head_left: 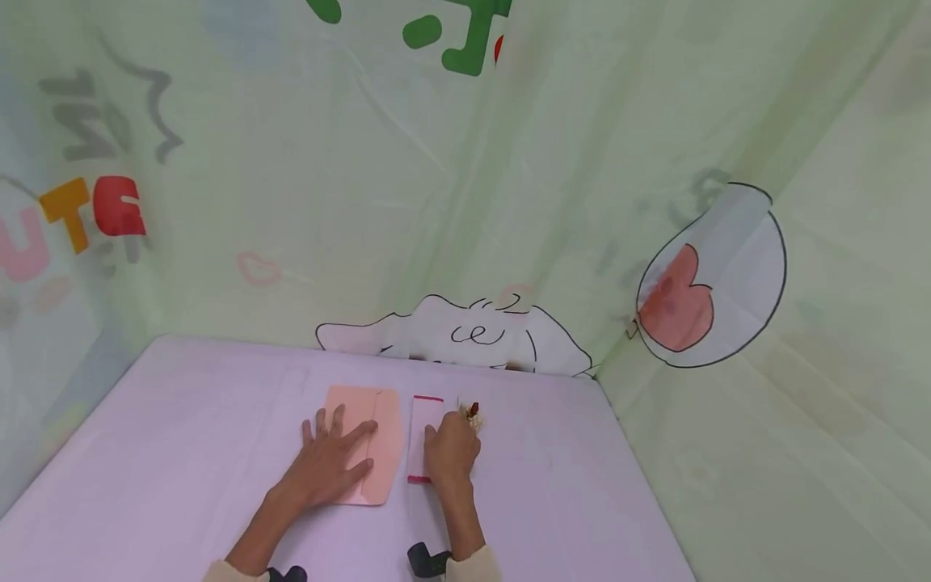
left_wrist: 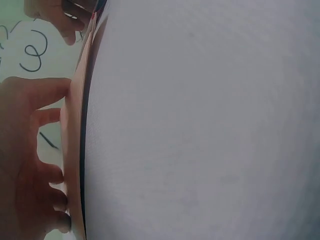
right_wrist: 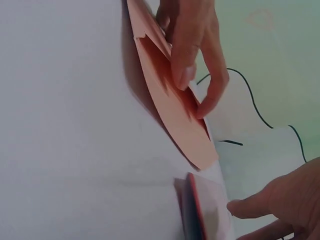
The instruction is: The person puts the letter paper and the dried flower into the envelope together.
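Note:
A peach envelope point(head_left: 389, 457) lies on the table with its flap unfolded to the right. My left hand point(head_left: 326, 467) rests on it, fingers spread; the right wrist view shows its thumb and index finger at the envelope's gaping mouth point(right_wrist: 167, 95). Just right of the envelope is a pale pink folded card point(head_left: 418, 436) with red strips along its short edges. My right hand point(head_left: 452, 453) is over the card's right side, thumb toward the card. Past its bent fingers show small whitish dried flowers point(head_left: 477, 422) with a dark red piece. I cannot tell whether the fingers pinch them.
A pale lilac cloth covers the table point(head_left: 553, 501). Behind it and at both sides hangs a pale green curtain point(head_left: 305, 202) with printed letters and cartoon figures. Black wrist devices point(head_left: 429, 561) sit by both beige sleeves point(head_left: 473, 566).

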`<action>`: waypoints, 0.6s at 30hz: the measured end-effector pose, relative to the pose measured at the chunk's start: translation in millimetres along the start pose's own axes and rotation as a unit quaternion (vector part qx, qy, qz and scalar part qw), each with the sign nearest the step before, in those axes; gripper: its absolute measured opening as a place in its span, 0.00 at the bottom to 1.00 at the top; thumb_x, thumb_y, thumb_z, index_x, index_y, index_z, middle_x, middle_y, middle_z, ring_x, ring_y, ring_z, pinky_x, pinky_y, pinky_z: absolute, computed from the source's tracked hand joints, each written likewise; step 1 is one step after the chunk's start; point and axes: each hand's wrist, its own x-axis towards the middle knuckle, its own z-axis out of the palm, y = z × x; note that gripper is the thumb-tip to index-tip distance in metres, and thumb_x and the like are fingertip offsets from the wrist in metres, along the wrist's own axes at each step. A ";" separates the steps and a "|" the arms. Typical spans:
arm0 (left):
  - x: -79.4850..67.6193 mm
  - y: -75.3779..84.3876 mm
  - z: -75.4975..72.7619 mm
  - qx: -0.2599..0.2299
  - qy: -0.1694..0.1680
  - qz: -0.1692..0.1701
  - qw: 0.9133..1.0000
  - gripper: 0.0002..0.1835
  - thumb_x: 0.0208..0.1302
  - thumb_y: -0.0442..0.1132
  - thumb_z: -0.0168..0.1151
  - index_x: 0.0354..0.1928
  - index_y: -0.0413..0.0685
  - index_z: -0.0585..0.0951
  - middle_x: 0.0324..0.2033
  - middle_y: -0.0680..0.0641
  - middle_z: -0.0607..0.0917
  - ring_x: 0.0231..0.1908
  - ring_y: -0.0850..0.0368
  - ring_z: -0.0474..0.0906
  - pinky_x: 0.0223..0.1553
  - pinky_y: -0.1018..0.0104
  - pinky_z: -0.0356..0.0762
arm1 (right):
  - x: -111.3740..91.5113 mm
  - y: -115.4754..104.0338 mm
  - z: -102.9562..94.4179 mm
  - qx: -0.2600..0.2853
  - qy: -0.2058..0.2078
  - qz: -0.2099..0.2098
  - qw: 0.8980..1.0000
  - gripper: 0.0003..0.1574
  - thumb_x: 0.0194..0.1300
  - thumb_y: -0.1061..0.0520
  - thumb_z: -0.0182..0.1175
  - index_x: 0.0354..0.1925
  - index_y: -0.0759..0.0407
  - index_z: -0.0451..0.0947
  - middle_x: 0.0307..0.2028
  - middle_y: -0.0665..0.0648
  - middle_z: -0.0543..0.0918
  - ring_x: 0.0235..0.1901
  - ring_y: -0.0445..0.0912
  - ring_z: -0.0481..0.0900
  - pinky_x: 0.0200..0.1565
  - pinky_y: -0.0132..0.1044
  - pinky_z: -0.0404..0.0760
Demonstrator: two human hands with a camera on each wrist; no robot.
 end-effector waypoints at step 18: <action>0.2 0.6 -1.6 -0.004 -0.012 0.000 1.000 0.31 0.72 0.53 0.65 0.74 0.54 0.78 0.77 0.19 0.66 0.75 0.06 0.56 0.72 0.11 0.51 | -8.8 -0.5 6.9 0.108 0.008 0.096 0.990 0.06 0.70 0.66 0.68 0.40 0.71 0.82 0.33 0.65 0.85 0.36 0.60 0.86 0.43 0.56 0.86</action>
